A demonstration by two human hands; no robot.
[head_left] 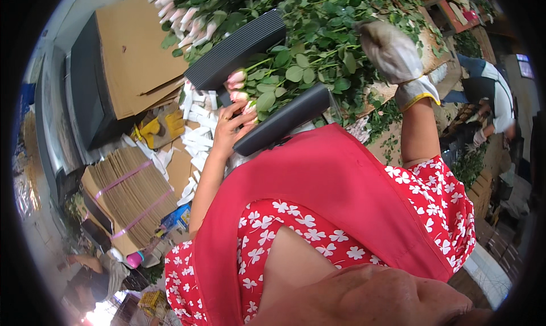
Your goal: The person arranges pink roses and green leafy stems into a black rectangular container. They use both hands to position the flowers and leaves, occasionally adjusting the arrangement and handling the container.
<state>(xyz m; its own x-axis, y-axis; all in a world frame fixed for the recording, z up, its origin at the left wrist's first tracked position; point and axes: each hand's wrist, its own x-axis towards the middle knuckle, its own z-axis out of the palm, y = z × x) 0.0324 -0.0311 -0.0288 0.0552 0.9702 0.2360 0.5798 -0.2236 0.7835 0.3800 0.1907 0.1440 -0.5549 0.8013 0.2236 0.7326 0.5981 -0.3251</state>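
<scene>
Pale pink roses [236,80] with leafy green stems lie between two black panels, a ribbed one [239,48] and a smoother, padded-looking one [284,120]. My bare left hand [230,126] is at the flower end, its fingers bent round a rose head beside the smoother panel. At the stem end, my right hand [392,52] is in a whitish, stained glove with a yellow-edged cuff. It hangs over the leaves and stems [335,36]. Its fingertips are blurred, so whether it grips a stem does not show.
White-wrapped rose bunches [185,19] lie at the far left of the leafy heap. Cardboard sheets [136,53] and a strapped cardboard stack [128,192] stand left, with yellow gloves [162,130] between. White paper strips [199,135] lie by my left hand. Another person [495,93] works at right.
</scene>
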